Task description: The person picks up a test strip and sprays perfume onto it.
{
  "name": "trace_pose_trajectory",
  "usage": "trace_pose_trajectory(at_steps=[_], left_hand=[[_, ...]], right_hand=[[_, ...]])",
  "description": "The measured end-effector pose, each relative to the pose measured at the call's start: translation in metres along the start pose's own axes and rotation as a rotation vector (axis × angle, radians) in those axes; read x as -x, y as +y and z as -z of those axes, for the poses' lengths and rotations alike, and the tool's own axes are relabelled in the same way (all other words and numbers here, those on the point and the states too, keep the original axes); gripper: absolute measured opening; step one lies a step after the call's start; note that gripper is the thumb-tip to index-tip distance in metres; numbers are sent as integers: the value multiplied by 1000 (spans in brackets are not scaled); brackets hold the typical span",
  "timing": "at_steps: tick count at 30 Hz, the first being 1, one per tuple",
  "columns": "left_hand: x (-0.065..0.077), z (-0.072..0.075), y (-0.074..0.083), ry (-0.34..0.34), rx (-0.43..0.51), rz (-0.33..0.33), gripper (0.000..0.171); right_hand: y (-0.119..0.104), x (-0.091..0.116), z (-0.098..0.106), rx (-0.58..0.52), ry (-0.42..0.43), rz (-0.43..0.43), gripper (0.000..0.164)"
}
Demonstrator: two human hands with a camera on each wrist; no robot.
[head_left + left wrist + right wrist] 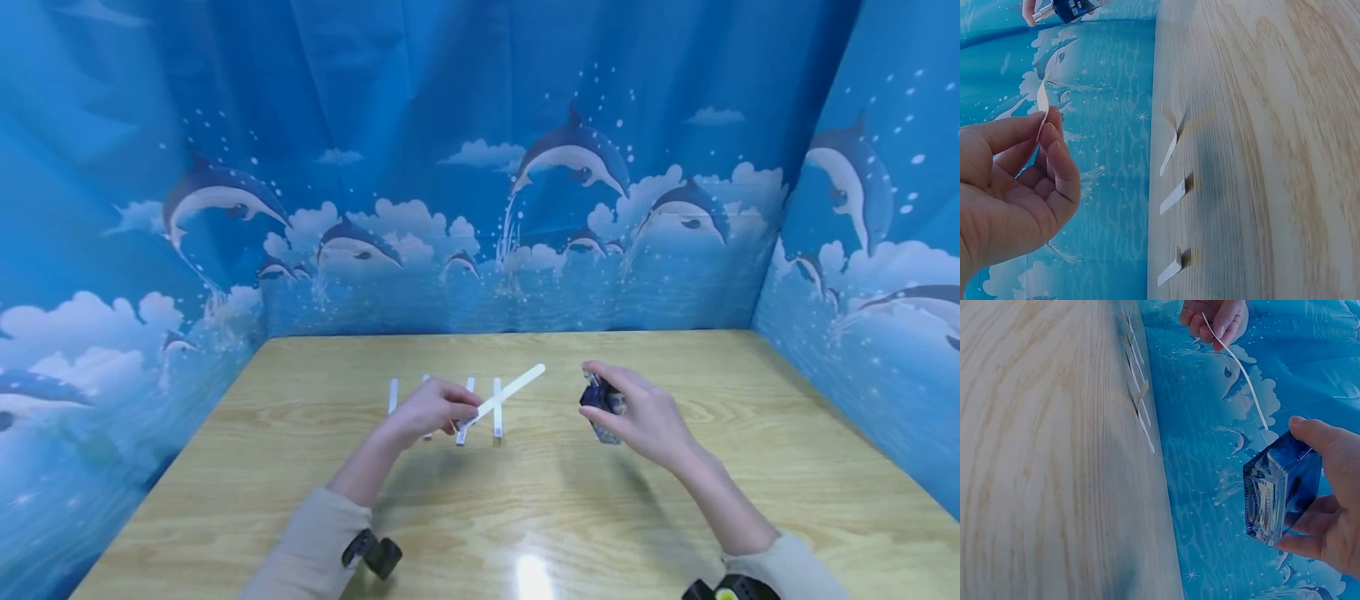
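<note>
In the head view my left hand (433, 410) pinches one end of a white paper test strip (523, 382) between thumb and fingertips. The strip's free end points up and to the right, above the table. Opposite it, my right hand (654, 423) grips a dark blue glass perfume bottle (598, 408), thumb on one side and fingers on the other. In the right wrist view the bottle's thick clear base (1264, 500) faces the camera. A silver spray nozzle (1043, 14) shows in the left wrist view, aimed toward the strip's side. A gap separates bottle and strip.
Several more white strips (497, 408) lie in a row on the wooden table (315, 467), with bent ends that stand up; my left hand partly covers the row. A blue dolphin-print curtain (450, 100) rises behind the table's far edge and along its sides.
</note>
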State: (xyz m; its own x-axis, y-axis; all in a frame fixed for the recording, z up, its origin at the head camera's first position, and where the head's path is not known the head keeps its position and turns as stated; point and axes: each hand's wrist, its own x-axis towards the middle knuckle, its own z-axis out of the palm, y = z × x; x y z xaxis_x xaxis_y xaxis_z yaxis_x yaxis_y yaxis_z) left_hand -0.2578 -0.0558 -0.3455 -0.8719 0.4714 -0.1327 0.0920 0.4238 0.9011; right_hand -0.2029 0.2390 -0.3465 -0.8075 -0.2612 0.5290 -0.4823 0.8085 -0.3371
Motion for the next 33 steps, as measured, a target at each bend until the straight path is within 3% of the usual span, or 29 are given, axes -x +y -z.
trace_pose_trajectory(at_steps=[19,33], left_hand=[[4,6,2,13,-22,10,21],[3,5,0,17,-23,17,20]], right_hand=[[0,-5,5,-78,27,-24,56],[-1,-5,6,-81,50,5,54]])
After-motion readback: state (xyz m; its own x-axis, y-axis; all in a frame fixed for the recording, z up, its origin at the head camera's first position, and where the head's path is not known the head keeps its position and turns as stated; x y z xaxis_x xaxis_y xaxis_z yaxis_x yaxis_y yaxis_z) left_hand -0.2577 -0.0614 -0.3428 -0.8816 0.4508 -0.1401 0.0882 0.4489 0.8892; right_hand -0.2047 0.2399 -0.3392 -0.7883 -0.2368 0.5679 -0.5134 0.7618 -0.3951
